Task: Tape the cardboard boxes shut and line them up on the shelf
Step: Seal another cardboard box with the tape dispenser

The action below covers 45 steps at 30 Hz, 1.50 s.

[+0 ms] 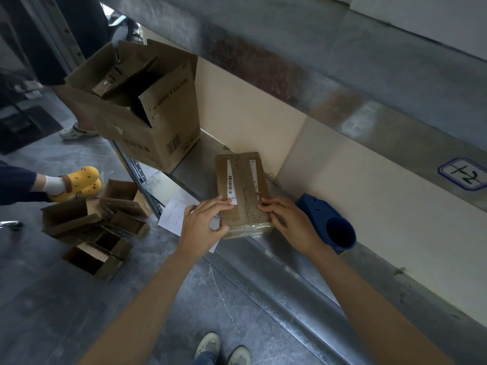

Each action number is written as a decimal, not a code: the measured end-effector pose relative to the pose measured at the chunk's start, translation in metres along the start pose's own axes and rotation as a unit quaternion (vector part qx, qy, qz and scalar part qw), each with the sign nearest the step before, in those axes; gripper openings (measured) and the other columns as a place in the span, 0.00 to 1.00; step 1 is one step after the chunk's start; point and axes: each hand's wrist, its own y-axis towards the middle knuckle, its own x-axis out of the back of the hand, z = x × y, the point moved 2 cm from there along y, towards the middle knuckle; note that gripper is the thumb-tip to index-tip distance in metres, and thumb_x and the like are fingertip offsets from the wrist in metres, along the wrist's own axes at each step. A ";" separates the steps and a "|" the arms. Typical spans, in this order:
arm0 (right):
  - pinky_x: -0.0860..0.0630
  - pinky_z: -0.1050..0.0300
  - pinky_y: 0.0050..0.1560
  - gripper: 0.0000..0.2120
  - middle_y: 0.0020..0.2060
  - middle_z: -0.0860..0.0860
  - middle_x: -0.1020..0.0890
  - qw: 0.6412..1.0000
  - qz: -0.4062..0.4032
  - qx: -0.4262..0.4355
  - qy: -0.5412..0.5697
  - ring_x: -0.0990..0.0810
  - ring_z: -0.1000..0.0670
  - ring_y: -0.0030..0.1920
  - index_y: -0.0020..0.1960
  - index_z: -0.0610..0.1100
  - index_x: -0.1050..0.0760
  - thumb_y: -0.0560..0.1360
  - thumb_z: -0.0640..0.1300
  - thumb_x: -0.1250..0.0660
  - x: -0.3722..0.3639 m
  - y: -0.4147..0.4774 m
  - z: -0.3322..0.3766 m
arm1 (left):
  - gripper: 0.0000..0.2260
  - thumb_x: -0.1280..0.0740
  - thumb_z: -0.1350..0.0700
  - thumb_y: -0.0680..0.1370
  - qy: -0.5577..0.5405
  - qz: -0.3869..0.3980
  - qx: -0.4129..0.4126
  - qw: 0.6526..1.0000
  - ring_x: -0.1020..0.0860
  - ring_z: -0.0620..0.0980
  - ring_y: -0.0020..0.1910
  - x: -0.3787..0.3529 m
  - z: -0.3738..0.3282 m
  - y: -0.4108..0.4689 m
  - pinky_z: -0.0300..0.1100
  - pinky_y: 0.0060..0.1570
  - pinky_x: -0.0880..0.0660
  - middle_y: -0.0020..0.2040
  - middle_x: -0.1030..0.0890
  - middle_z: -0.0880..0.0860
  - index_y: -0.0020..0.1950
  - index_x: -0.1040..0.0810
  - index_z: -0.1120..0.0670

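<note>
A small flat cardboard box (243,188) lies on the metal shelf (276,248), closed, with two white label strips and clear tape along its near end. My left hand (204,225) presses on its near left corner, fingers on the top and thumb at the edge. At the near right corner my right hand (287,222) rests with its fingers flat on the top. A blue tape dispenser (329,223) lies on the shelf just right of my right hand.
A large open cardboard box (142,106) stands at the shelf's far left. A white paper sheet (175,214) lies under my left hand. Several small open boxes (97,227) sit on the floor. Other people's feet, one in yellow clogs (79,183), stand nearby.
</note>
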 end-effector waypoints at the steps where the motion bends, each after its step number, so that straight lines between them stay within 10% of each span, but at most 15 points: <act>1: 0.35 0.66 0.68 0.16 0.64 0.58 0.25 1.000 -0.003 0.000 -0.002 0.29 0.59 0.67 0.63 0.48 0.21 0.78 0.36 0.34 0.000 0.000 0.000 | 0.17 0.39 0.51 0.71 0.000 -0.004 -0.003 1.000 0.27 0.37 0.65 -0.001 -0.001 0.000 0.51 0.58 0.30 0.60 0.20 0.38 0.56 0.18 0.46; 10: 0.34 0.62 0.69 0.26 0.66 0.59 0.30 0.998 0.058 -0.009 -0.015 0.33 0.58 0.69 0.66 0.46 0.24 0.73 0.27 0.38 0.010 0.003 0.008 | 0.27 0.26 0.35 0.68 0.016 0.056 -0.014 0.998 0.32 0.37 0.69 0.004 -0.002 -0.003 0.43 0.63 0.40 0.67 0.25 0.37 0.63 0.23 0.44; 23: 0.25 0.49 0.61 0.17 0.62 0.49 0.24 0.993 0.043 0.088 -0.065 0.27 0.49 0.65 0.58 0.47 0.20 0.70 0.40 0.24 -0.011 -0.001 0.035 | 0.22 0.22 0.51 0.71 0.023 0.155 -0.075 0.985 0.38 0.34 0.72 0.044 0.028 0.012 0.42 0.66 0.42 0.68 0.31 0.33 0.62 0.23 0.46; 26: 0.33 0.51 0.71 0.19 0.67 0.51 0.26 0.992 0.068 0.060 -0.091 0.32 0.49 0.71 0.56 0.51 0.21 0.67 0.49 0.22 -0.021 0.004 0.046 | 0.19 0.23 0.54 0.72 0.034 0.157 -0.082 0.984 0.32 0.39 0.68 0.057 0.047 0.026 0.48 0.64 0.34 0.67 0.28 0.36 0.62 0.22 0.46; 35: 0.21 0.51 0.53 0.18 0.61 0.51 0.24 0.988 -0.044 -0.030 -0.146 0.25 0.49 0.61 0.55 0.51 0.20 0.66 0.51 0.22 -0.052 0.019 0.075 | 0.20 0.28 0.59 0.76 -0.041 0.171 -0.061 0.982 0.32 0.34 0.57 0.062 0.062 0.051 0.38 0.59 0.27 0.60 0.31 0.42 0.67 0.25 0.50; 40: 0.20 0.50 0.50 0.21 0.61 0.53 0.25 0.980 -0.098 -0.064 -0.164 0.25 0.48 0.60 0.59 0.52 0.22 0.68 0.52 0.23 -0.071 0.035 0.087 | 0.41 0.24 0.36 0.65 -0.105 0.231 0.009 0.967 0.39 0.37 0.69 0.058 0.061 0.052 0.36 0.65 0.37 0.74 0.43 0.40 0.73 0.35 0.46; 45: 0.22 0.50 0.55 0.26 0.64 0.51 0.24 0.983 -0.086 -0.076 -0.146 0.26 0.47 0.63 0.64 0.51 0.24 0.67 0.50 0.22 -0.063 0.037 0.084 | 0.49 0.20 0.37 0.60 -0.072 0.208 -0.010 0.975 0.38 0.42 0.71 0.049 0.062 0.055 0.41 0.66 0.32 0.77 0.47 0.44 0.75 0.38 0.49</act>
